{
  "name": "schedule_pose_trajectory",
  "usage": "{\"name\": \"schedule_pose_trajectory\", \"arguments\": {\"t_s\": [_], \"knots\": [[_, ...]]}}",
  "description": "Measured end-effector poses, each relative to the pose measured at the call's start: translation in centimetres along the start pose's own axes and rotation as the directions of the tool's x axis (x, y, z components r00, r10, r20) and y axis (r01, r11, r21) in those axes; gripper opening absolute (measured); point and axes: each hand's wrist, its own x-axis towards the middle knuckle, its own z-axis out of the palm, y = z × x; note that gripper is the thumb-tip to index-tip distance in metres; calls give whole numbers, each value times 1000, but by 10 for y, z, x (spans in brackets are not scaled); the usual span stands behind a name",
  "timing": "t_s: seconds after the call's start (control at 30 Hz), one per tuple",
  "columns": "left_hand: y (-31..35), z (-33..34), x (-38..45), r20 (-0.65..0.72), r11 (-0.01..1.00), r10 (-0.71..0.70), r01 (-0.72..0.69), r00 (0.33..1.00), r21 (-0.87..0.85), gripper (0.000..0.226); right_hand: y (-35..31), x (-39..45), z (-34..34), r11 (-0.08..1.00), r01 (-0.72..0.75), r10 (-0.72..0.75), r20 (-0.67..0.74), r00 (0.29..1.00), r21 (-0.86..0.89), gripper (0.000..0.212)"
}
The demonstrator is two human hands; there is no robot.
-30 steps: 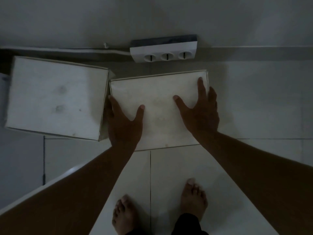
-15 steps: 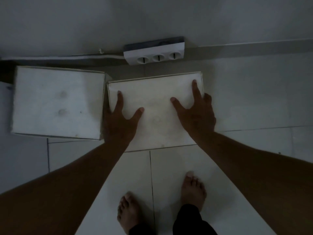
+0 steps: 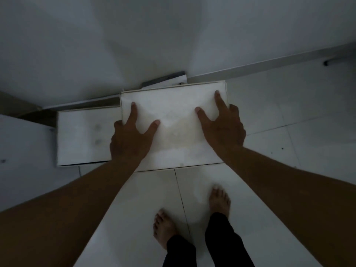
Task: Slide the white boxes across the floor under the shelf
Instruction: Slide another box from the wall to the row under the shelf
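Both hands, left and right, are pressing flat with fingers spread on a white rectangular cardboard box, likely sliding it floorward beside a second white box, needing further pushing.

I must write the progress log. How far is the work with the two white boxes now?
Done: nothing clearly; most of both lids shows. In hand: left hand and right hand lie spread on the right box, its far edge hiding most of the power strip. Left: the left box, untouched beside it.
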Motion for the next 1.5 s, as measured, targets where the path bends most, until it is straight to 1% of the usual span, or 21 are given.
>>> {"name": "schedule_pose_trajectory", "arguments": {"t_s": [0.13,0.3,0.4,0.53,0.67,0.8,0.93,1.1,1.27,1.4,1.5], "knots": [[11,-50,-35,-57,999,37,-34,998,37,85,-25,-35,-47,999,-21,23,-36,999,35,72],[32,-117,-88,-152,993,95,-84,984,81,85,-52,-81,-124,997,33,-23,-137,990,66,70],[42,-159,-127,-201,989,149,-141,968,51,85,-67,-115,-174,994,58,-44,-156,987,88,71],[52,-224,-190,-283,980,192,-197,940,9,83,-94,-167,-249,991,108,-85,-246,966,82,70],[39,-297,-247,-349,972,220,-235,911,1,84,-132,-229,-306,982,162,-127,-293,948,98,70],[15,-365,-299,-390,973,203,-229,898,-22,83,-174,-302,-345,972,191,-139,-319,937,136,69],[-27,-427,-343,-416,967,233,-255,879,4,83,-213,-376,-362,965,197,-132,-330,935,171,69],[-86,-497,-391,-466,967,241,-251,851,41,82,-260,-462,-369,951,228,-154,-319,935,209,70],[-154,-542,-430,-538,983,169,-182,826,30,81,-303,-535,-366,922,306,-239,-273,932,237,70],[-207,-565,-455,-561,995,70,-94,825,-14,83,-332,-587,-356,907,386,-340,-247,908,170,67],[-255,-584,-471,-574,997,26,-64,818,-45,84,-357,-627,-343,891,425,-385,-228,894,158,63]]}}
